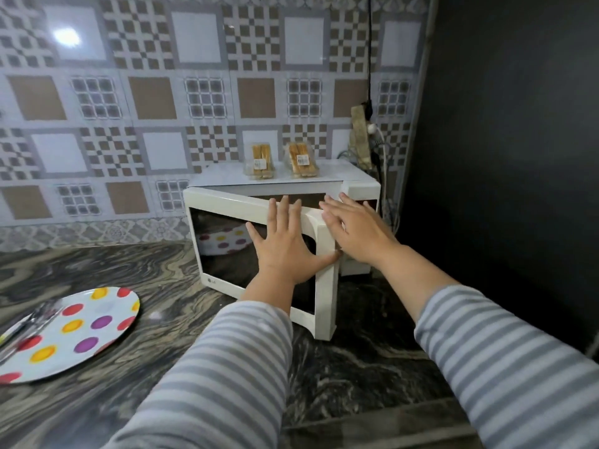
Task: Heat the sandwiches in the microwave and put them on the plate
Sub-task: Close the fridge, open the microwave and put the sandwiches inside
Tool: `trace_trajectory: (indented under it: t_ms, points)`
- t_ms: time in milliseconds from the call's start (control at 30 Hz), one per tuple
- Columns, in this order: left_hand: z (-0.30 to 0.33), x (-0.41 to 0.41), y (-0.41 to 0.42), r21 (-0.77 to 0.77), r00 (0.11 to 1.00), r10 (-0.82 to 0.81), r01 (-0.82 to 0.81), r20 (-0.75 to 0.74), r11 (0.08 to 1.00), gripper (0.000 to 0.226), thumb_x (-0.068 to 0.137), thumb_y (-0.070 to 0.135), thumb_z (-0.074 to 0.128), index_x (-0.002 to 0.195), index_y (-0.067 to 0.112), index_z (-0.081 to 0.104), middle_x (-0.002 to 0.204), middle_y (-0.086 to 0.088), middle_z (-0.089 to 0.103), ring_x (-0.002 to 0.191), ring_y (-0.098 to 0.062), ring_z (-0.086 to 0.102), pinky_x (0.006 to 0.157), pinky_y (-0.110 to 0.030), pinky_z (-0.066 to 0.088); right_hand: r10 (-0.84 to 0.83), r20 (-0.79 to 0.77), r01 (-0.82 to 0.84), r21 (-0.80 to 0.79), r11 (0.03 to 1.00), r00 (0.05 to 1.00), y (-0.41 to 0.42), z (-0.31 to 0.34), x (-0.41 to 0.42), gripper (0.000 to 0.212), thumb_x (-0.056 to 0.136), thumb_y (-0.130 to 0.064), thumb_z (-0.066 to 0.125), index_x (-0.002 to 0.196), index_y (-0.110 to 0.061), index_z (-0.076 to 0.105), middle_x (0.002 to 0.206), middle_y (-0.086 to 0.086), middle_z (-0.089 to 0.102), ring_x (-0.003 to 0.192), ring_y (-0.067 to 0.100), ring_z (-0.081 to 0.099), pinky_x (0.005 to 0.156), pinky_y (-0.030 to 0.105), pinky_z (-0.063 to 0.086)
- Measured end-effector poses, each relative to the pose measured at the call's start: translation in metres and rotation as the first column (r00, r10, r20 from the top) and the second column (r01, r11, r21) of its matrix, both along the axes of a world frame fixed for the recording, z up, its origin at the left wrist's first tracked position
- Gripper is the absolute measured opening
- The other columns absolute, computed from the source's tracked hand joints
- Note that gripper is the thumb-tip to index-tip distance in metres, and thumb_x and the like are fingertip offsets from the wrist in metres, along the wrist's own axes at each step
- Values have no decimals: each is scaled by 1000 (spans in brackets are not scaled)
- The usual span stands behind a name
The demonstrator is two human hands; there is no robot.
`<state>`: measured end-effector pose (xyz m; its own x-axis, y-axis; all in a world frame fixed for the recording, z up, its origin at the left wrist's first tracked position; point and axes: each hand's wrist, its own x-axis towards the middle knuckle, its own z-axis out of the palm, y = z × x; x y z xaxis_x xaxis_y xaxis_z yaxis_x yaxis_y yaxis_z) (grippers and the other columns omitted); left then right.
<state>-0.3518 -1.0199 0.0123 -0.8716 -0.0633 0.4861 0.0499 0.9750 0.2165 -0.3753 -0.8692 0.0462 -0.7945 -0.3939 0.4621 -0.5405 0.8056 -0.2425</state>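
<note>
A white microwave point(359, 189) stands on the counter against the tiled wall. Its door point(227, 202) is swung partly open toward me. My left hand point(285, 244) lies flat on the door's dark window, fingers spread. My right hand point(356, 228) rests with fingers apart on the door's right edge, in front of the control panel. Two packaged sandwiches sit upright on the microwave's top: one on the left point(261, 162), one on the right point(301, 160). A white plate with coloured dots point(97, 319) lies on the counter at the left.
Cutlery point(29, 325) lies on the plate's left side. Cables and a plug point(372, 131) hang at the wall behind the microwave's right corner. A dark wall point(502, 157) closes off the right side. The dark marbled counter point(356, 384) stretches toward me.
</note>
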Motion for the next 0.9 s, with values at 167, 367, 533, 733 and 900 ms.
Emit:
trace_trajectory:
  t_ms: [167,367,533,733,900]
  points:
    - [8,54,-53,-64,989,-137,141,58,988,120,61,90,43,152,27,-2,161,9,-10,147,-13,-15,114,-63,-2,28,-6,-28,-9,1000,1000,-34,2,64,51,97,-54,32,142,-32,43,156,-6,30,148,12,11,119,45,6]
    - [17,121,-125,-112,968,-193,212,162,971,115,67,80,52,152,28,-6,160,14,-9,147,-10,-9,115,-60,-5,104,-10,-104,-4,995,995,-95,5,123,56,92,-62,37,138,-32,48,153,-5,35,148,12,11,119,46,6]
    - [35,159,-167,-145,955,-127,171,269,975,114,66,84,49,153,30,-2,160,15,-6,147,-8,-10,115,-59,-7,187,-16,-187,-11,982,982,-137,2,152,54,94,-59,34,139,-32,48,152,-6,37,147,12,12,118,46,6]
    - [57,183,-190,-101,958,-72,104,279,989,108,65,91,24,152,27,19,160,10,12,148,-11,-4,116,-60,-3,227,73,-211,-177,961,971,-174,1,166,59,99,-53,18,138,-24,50,151,-7,38,146,10,16,120,44,9]
    - [73,170,-170,8,986,-69,68,150,998,78,86,75,26,142,22,40,155,-1,32,145,-16,21,117,-54,5,163,194,-81,-374,924,967,-158,0,148,54,101,-48,15,140,-28,47,151,0,39,145,16,22,117,41,21]
